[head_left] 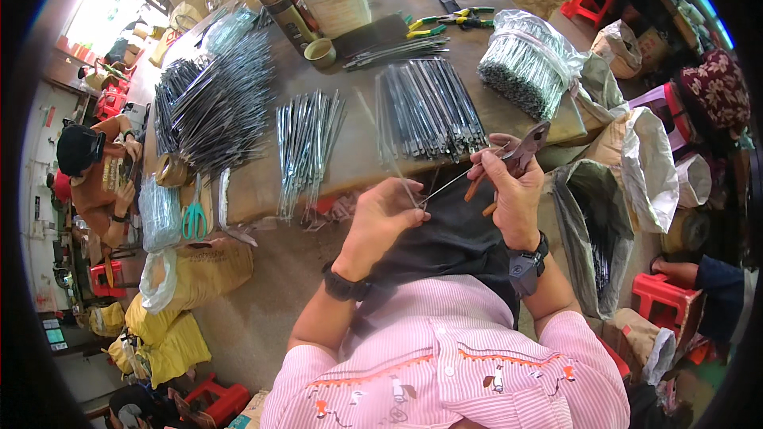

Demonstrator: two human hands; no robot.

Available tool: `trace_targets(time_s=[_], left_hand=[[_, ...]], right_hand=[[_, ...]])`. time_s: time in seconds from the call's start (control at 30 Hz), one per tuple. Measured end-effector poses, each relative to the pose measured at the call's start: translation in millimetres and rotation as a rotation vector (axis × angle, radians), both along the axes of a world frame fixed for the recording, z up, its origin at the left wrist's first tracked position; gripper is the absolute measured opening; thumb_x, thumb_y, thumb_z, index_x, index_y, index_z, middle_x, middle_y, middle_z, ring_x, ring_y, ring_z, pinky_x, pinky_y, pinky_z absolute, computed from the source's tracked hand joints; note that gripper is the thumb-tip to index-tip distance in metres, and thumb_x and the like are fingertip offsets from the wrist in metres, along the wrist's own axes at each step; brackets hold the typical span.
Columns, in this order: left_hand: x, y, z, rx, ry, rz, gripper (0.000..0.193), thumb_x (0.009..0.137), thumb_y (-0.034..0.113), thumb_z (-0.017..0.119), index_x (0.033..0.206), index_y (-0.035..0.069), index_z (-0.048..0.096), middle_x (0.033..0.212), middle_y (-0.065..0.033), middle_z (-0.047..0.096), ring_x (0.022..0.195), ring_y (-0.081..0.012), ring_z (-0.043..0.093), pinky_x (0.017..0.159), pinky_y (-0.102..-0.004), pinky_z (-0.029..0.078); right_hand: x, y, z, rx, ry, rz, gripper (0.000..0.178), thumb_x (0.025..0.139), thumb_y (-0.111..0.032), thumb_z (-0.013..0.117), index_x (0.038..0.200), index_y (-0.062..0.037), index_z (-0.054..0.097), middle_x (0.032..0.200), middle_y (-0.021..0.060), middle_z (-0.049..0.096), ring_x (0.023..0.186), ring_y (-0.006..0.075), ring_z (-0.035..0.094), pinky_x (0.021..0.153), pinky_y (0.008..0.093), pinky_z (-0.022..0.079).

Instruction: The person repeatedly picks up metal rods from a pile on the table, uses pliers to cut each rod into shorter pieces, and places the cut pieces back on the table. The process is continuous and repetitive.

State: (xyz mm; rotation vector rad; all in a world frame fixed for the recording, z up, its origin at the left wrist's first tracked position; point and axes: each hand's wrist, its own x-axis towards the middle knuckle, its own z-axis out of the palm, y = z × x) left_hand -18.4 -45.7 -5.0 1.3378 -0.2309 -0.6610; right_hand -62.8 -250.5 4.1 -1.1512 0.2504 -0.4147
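Note:
My left hand (387, 218) pinches the end of a thin metal rod (447, 188) in front of my lap, just off the table's near edge. Closed around pliers (531, 145) with reddish-brown handles, my right hand (513, 191) also has the rod's other end at its fingertips. A faint, pale strip rises from my left fingers toward the table. Straight ahead lies a flat row of dark metal strips (429, 107), side by side. Left of it is a looser bundle of shiny metal strips (308, 143). My fingers hide the rod's ends.
On the table (342, 183) stand a large heap of rods (218, 99), a plastic-wrapped bundle (524, 63), a flask (284, 16), a plastic bin (338, 0) and yellow-handled pliers (451, 22). Teal scissors (193, 221) hang left. An open sack (592, 230) sits right; a person (99, 159) works far left.

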Motion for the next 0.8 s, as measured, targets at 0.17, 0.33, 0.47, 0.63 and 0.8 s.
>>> trace_targets(time_s=[0.17,0.33,0.47,0.63,0.8], left_hand=[[-4.7,-7.9,10.7,0.076,0.091,-0.226,0.036,0.086,-0.007,0.060,0.121,0.000,0.056,0.091,-0.0055,0.064,0.086,-0.0156,0.068,0.072,-0.0252,0.056],[-5.3,-6.6,16.9,0.055,0.103,-0.290,0.037,0.086,-0.008,0.058,0.122,0.000,0.054,0.097,-0.0061,0.062,0.086,-0.0154,0.068,0.072,-0.0253,0.056],[-8.6,-9.7,16.8,-0.111,0.111,-0.243,0.032,0.090,-0.003,0.056,0.121,0.000,0.054,0.101,-0.0066,0.061,0.086,-0.0145,0.066,0.073,-0.0253,0.054],[-7.4,-11.9,10.5,-0.263,0.402,-0.173,0.020,0.095,0.014,0.058,0.111,0.003,0.055,0.092,-0.0044,0.060,0.080,-0.0125,0.060,0.062,-0.0226,0.047],[-6.6,-19.5,-4.0,-0.224,0.444,-0.144,0.014,0.093,0.014,0.062,0.102,0.007,0.054,0.086,-0.0023,0.059,0.066,-0.0082,0.053,0.052,-0.0200,0.037]], right_hand=[[-6.7,1.3,-6.2,0.009,0.124,0.171,0.031,0.089,-0.003,0.062,0.118,0.0047,0.056,0.094,0.0144,0.069,0.072,0.0151,0.065,0.067,0.0265,0.052],[-7.6,-0.9,-8.5,0.014,0.151,0.222,0.027,0.089,-0.006,0.066,0.114,0.0027,0.058,0.090,0.0122,0.069,0.070,0.0139,0.065,0.065,0.0255,0.052],[-4.5,3.2,-9.9,-0.001,0.131,0.185,0.022,0.088,-0.006,0.068,0.107,0.0004,0.058,0.087,0.0109,0.069,0.069,0.0137,0.066,0.063,0.0251,0.053],[-7.3,7.5,-9.3,-0.078,0.131,0.137,0.018,0.086,-0.004,0.070,0.100,-0.0005,0.059,0.083,0.0030,0.067,0.067,0.0073,0.062,0.062,0.0204,0.048],[-9.2,5.6,-11.9,-0.241,0.100,0.127,0.018,0.087,-0.004,0.069,0.103,-0.0010,0.060,0.086,0.0065,0.068,0.069,0.0091,0.063,0.059,0.0228,0.051]])
